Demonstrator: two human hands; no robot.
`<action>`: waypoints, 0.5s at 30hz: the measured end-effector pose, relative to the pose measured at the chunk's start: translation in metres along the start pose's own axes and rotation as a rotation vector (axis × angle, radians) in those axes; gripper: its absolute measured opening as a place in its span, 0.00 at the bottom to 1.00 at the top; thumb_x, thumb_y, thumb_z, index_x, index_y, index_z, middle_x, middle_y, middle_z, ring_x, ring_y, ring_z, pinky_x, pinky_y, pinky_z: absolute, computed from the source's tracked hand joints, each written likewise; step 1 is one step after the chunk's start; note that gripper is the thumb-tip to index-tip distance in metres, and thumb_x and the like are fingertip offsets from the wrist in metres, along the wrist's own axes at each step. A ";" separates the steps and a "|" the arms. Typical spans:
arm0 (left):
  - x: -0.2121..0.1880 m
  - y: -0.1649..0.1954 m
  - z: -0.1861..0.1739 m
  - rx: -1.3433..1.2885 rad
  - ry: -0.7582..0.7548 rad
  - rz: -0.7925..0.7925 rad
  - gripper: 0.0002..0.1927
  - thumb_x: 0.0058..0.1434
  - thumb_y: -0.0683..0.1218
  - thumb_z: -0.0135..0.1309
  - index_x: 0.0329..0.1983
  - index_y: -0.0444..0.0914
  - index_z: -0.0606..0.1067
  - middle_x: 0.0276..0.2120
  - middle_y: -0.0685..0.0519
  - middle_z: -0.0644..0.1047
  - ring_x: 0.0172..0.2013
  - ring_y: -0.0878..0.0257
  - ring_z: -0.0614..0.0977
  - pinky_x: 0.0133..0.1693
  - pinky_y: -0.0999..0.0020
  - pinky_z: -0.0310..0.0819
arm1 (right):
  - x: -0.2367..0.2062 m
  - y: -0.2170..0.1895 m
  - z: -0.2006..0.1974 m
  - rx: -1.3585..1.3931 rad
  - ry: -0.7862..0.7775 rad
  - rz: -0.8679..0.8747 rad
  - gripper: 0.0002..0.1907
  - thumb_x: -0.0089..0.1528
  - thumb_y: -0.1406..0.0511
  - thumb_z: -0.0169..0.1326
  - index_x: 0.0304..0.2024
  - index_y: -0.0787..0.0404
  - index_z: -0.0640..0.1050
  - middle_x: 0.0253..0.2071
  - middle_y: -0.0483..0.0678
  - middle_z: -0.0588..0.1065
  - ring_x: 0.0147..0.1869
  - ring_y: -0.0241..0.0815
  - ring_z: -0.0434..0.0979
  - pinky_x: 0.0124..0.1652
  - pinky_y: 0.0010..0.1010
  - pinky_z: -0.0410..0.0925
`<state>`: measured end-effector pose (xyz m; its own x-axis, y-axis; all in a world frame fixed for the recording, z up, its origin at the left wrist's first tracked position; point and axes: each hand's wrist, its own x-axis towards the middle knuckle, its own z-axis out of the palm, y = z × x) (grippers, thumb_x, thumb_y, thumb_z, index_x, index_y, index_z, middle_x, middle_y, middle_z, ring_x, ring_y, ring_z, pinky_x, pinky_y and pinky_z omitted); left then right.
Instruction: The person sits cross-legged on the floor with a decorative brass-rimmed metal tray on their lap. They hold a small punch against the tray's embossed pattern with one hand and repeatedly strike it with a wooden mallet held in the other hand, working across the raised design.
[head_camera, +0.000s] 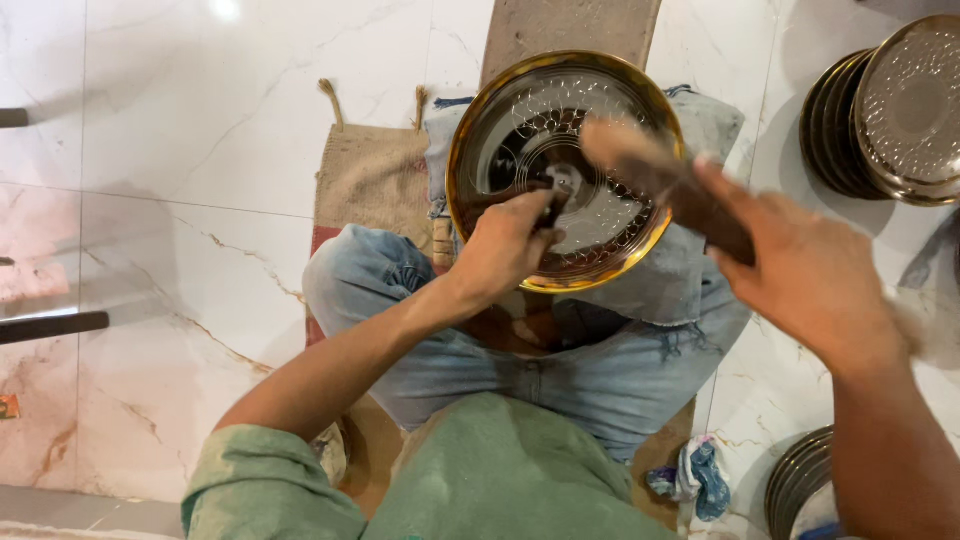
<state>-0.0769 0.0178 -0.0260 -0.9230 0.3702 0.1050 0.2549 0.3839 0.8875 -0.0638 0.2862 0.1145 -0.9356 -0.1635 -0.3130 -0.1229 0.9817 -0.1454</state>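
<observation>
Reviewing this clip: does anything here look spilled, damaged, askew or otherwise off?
Nothing looks spilled or broken. The brass plate rests tilted on the person's lap, left hand pressing a small tool to its centre, right hand raising a blurred wooden mallet. A crumpled rag lies loose on the floor.

From up here I see my own body clad in a pale green shirt (500, 480) of soft, slightly creased cloth, its sleeve (265, 480) pushed up and bunched above the elbow, leaving the forearm bare. My legs are in light blue, faded jeans (600, 370), worn thin and frayed with loose threads at a tear near the right thigh. My left hand (505, 245) and right hand (810, 270) are bare: no gloves, rings or watch that I can see.
</observation>
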 end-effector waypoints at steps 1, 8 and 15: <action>-0.003 0.001 0.001 0.000 0.071 0.020 0.20 0.61 0.43 0.60 0.56 0.35 0.72 0.43 0.39 0.79 0.44 0.39 0.81 0.44 0.50 0.75 | 0.001 -0.003 -0.005 0.127 0.148 -0.036 0.49 0.58 0.62 0.64 0.80 0.46 0.59 0.42 0.61 0.78 0.41 0.63 0.80 0.40 0.50 0.72; 0.009 0.000 -0.001 -0.047 -0.144 0.070 0.19 0.66 0.44 0.60 0.59 0.38 0.72 0.45 0.41 0.79 0.46 0.44 0.83 0.47 0.53 0.76 | -0.031 -0.009 0.036 0.359 0.331 -0.091 0.49 0.58 0.66 0.66 0.77 0.51 0.57 0.45 0.57 0.79 0.45 0.54 0.82 0.44 0.43 0.75; 0.046 -0.002 0.003 -0.021 -0.513 0.228 0.28 0.59 0.42 0.59 0.63 0.37 0.69 0.49 0.41 0.80 0.51 0.41 0.81 0.50 0.50 0.75 | -0.067 0.028 0.099 0.718 0.411 0.254 0.58 0.58 0.70 0.67 0.82 0.53 0.47 0.42 0.55 0.79 0.45 0.44 0.82 0.47 0.37 0.74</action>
<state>-0.1191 0.0362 -0.0246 -0.5851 0.8081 0.0683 0.4211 0.2307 0.8772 0.0279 0.3150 0.0379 -0.9688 0.2369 -0.0730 0.2158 0.6615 -0.7182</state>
